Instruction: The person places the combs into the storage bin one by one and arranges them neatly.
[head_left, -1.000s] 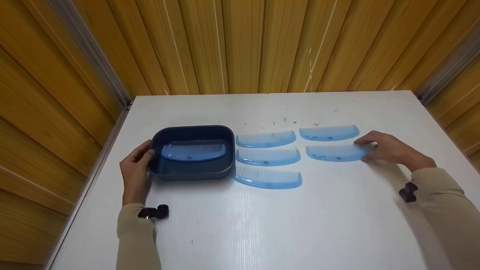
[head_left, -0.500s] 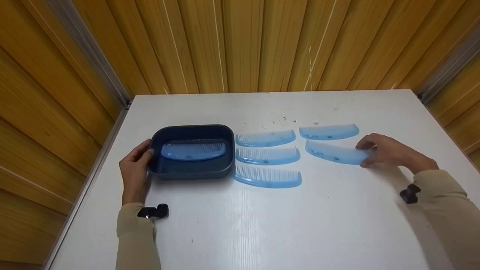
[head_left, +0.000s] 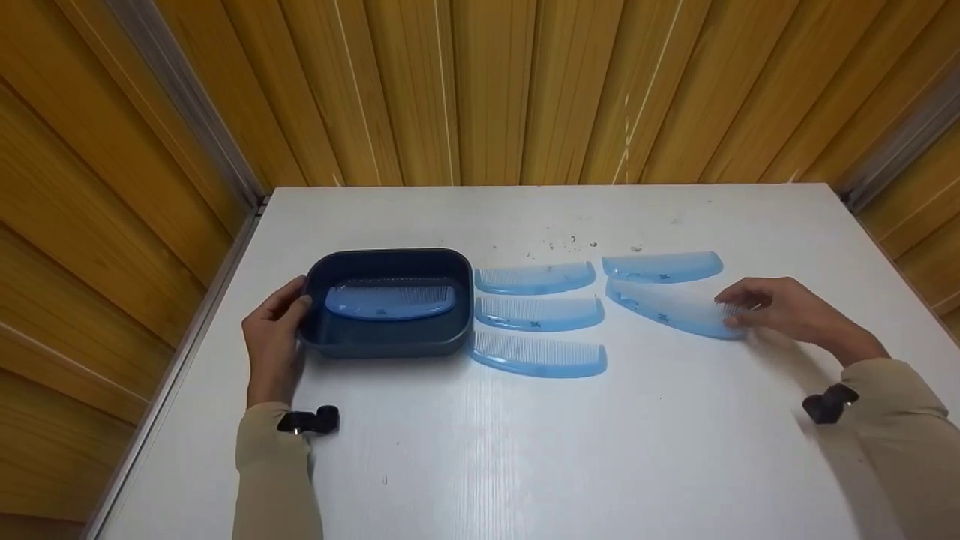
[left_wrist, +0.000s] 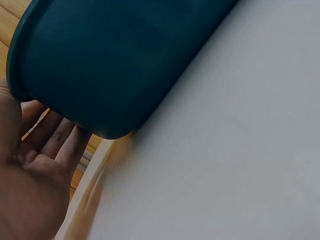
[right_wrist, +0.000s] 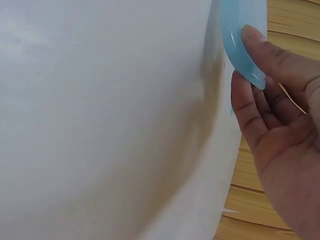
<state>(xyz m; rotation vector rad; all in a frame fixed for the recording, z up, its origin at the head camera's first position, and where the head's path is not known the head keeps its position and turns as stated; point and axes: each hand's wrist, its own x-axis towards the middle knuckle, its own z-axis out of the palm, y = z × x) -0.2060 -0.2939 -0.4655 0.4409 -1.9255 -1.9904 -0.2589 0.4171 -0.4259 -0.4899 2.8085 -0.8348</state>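
My right hand [head_left: 799, 315] pinches the right end of a translucent light blue comb [head_left: 660, 309] between thumb and fingers. That comb lies aslant, its held end nearer to me and its left end close under another comb [head_left: 660, 268]. In the right wrist view the thumb [right_wrist: 267, 50] presses on one face of the comb's end, with fingers behind. My left hand [head_left: 271, 341] holds the left end of a dark blue box [head_left: 386, 349], thumb at the rim. The left wrist view shows fingers against the box's outer wall [left_wrist: 100, 70]. One comb [head_left: 390, 306] lies inside the box.
Right of the box, three more combs [head_left: 536, 279] lie in a column, the nearest one [head_left: 536, 360] close to the box's wall. The white table [head_left: 525, 450] reaches back to yellow wood-patterned panels [head_left: 487, 90]. Dark specks [head_left: 574, 240] mark its far part.
My right hand has tightened on the comb's end and drawn it toward me, turning the comb from level to slanted. The left hand and the box have stayed in place.
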